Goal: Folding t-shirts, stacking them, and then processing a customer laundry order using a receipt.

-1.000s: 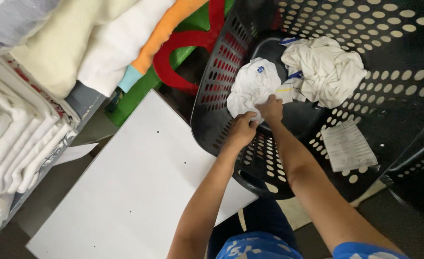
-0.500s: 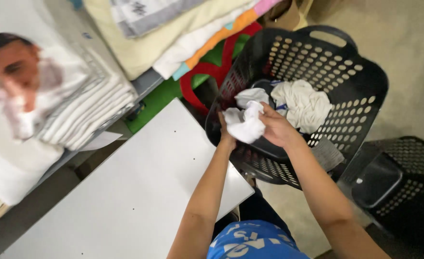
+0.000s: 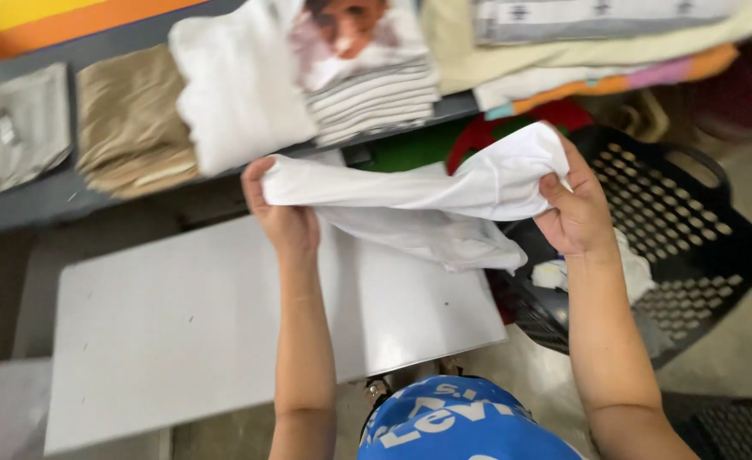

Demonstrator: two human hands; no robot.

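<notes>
Two hands pinch a white cloth (image 3: pixel 427 200) by its upper edge: the left hand (image 3: pixel 284 217) grips one end with fingers closed, the right hand (image 3: pixel 574 213) clamps the other. Its long axis runs sideways between them, rising slightly toward the right, the rest sagging above a white board (image 3: pixel 189 332). A black laundry basket (image 3: pixel 691 230) sits just right; folded towels (image 3: pixel 223 94) lie on the shelf beyond.

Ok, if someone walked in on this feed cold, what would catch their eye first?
Most striking is the white cloth garment stretched in mid-air across the centre, gripped by the left hand and the right hand. Beneath it lies a flat white rectangular board. At right sits a black perforated plastic laundry basket, and folded textiles fill the grey shelf along the top.
</notes>
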